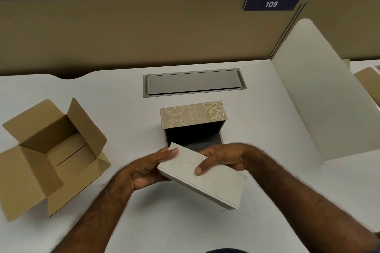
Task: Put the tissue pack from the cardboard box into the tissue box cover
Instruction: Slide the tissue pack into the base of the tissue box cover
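Both hands hold a white tissue pack [211,183] above the desk, tilted with its far corner pointing at the tissue box cover [193,115]. My left hand [148,170] grips the pack's left end, thumb on top. My right hand [222,160] holds its far side, thumb pressed on the top face. The cover is beige with a gold floral pattern and lies on its side, its dark open cavity facing me just beyond the pack. The brown cardboard box [51,154] stands at the left with its flaps open and nothing visible inside.
A grey cable hatch [193,83] is set into the white desk [267,129] behind the cover. A white divider panel [320,98] rises at the right, a beige partition with a "109" sign [271,3] at the back.
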